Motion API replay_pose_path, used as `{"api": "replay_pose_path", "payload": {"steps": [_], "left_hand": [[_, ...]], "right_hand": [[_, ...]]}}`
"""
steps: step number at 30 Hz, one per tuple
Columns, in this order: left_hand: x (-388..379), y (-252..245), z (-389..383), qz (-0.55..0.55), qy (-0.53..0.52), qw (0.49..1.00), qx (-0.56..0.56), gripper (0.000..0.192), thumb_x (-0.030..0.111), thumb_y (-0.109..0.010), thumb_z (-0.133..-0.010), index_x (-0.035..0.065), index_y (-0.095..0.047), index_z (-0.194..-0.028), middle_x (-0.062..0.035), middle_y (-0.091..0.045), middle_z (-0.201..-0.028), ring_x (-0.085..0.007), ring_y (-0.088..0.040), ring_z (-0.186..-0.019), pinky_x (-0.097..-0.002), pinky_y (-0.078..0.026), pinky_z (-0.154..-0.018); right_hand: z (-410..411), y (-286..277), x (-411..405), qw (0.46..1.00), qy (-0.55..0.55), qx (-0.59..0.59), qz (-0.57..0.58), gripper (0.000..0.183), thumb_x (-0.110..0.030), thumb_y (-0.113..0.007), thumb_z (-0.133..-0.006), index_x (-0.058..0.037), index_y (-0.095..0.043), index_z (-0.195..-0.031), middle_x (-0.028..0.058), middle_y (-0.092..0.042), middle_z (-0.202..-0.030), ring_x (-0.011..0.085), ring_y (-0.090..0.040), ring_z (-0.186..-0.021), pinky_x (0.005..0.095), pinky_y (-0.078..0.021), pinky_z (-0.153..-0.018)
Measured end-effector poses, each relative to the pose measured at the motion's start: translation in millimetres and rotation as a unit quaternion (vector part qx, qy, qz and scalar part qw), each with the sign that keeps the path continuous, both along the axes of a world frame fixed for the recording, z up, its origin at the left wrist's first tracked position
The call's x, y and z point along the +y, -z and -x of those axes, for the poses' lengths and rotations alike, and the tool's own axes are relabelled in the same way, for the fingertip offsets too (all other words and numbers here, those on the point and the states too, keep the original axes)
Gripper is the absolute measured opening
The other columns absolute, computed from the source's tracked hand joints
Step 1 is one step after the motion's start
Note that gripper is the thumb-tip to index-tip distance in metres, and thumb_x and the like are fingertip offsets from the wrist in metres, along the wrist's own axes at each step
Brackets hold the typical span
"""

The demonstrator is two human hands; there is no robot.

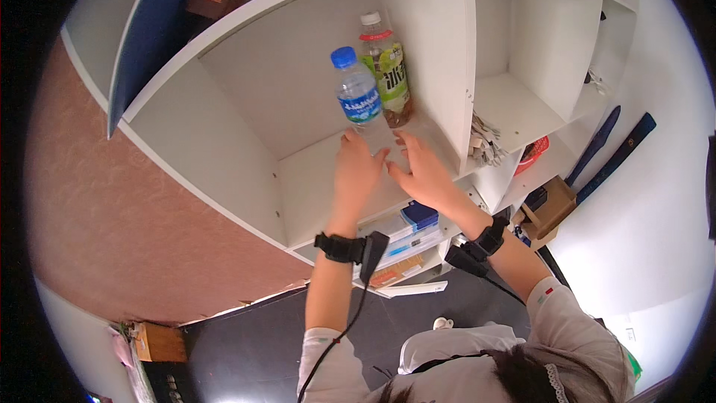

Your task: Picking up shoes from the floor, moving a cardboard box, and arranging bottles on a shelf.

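A clear plastic water bottle (358, 89) with a blue cap and blue label stands in a large white shelf compartment (305, 39). Beside it, slightly behind and to the right, is a taller drink bottle (391, 78) with a white cap, a green label and dark liquid low inside. My left hand (358, 170) is at the base of the water bottle, its thumb apart from the fingers; whether it touches the bottle is unclear. To the right of that base, my right hand (422, 170) has its fingers spread and holds nothing. Both wrists wear black straps with cabled devices.
A white upright divider (469, 67) bounds the compartment on the right. Crumpled gloves (485, 140) and a red basket (531, 155) sit in cubbies beyond it. Below are stacked papers (411, 232). A blue panel (146, 39) leans at upper left; a cardboard box (551, 207) is at right.
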State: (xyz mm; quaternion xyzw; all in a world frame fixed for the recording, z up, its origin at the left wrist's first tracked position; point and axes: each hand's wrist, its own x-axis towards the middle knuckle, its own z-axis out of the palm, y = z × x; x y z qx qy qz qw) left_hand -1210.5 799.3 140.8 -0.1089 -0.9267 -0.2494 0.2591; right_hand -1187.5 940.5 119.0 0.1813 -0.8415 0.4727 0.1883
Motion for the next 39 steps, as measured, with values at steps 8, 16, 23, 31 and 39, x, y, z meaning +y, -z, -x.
{"api": "replay_pose_path", "payload": {"steps": [8, 16, 23, 31, 39], "left_hand": [[-13.3, -4.0, 54.6, 0.082, -0.052, 0.994, -0.047, 0.067, 0.032, -0.073, -0.069, -0.0146, -0.039, -0.104, -0.0282, -0.058, -0.094, -0.0391, -0.061, -0.084, -0.0405, -0.05, -0.074], [-12.0, -6.1, 49.0, 0.033, -0.049, 0.998, -0.038, 0.053, 0.023, -0.069, -0.074, -0.0136, -0.042, -0.102, -0.0273, -0.06, -0.082, -0.0394, -0.061, -0.082, -0.043, -0.049, -0.073], [-19.7, -11.1, 55.4, 0.158, -0.072, 0.985, -0.026, 0.037, 0.028, -0.062, -0.081, -0.0075, -0.054, -0.086, -0.0239, -0.062, -0.079, -0.0377, -0.062, -0.076, -0.0434, -0.049, -0.066], [-19.2, -7.9, 58.4, 0.115, -0.125, 0.985, -0.012, 0.048, 0.039, -0.063, -0.079, -0.0058, -0.053, -0.092, -0.0234, -0.062, -0.08, -0.0373, -0.062, -0.078, -0.0426, -0.049, -0.066], [-20.5, -9.2, 63.7, 0.071, -0.091, 0.986, -0.125, 0.061, 0.039, -0.066, -0.076, -0.0086, -0.043, -0.106, -0.0283, -0.057, -0.101, -0.0408, -0.059, -0.09, -0.0441, -0.048, -0.073]], "right_hand": [[-6.7, 6.4, 9.9, 0.99, -0.06, 0.1, -0.077, 0.023, -0.013, -0.061, -0.074, -0.0042, -0.057, -0.095, 0.0147, -0.057, -0.101, 0.0333, -0.052, -0.1, 0.0394, -0.0441, -0.084], [-6.7, 3.2, 11.9, 0.995, -0.065, 0.079, -0.019, 0.014, -0.011, -0.06, -0.072, -0.0057, -0.06, -0.085, 0.0129, -0.06, -0.09, 0.0313, -0.054, -0.096, 0.0384, -0.0454, -0.081], [-7.5, 0.5, 13.1, 0.995, -0.092, 0.047, -0.006, 0.017, -0.008, -0.057, -0.073, -0.0052, -0.061, -0.09, 0.0115, -0.06, -0.089, 0.0295, -0.055, -0.09, 0.0364, -0.0456, -0.074], [-6.2, 5.4, 13.9, 0.991, -0.074, 0.107, -0.002, 0.012, -0.012, -0.058, -0.075, -0.0069, -0.06, -0.085, 0.011, -0.058, -0.08, 0.0293, -0.056, -0.083, 0.0381, -0.0459, -0.071], [-14.2, -0.3, 17.2, 0.993, -0.109, 0.047, 0.017, 0.016, -0.005, -0.057, -0.077, -0.0038, -0.058, -0.094, 0.0101, -0.06, -0.086, 0.0227, -0.06, -0.074, 0.0294, -0.049, -0.063]]}}
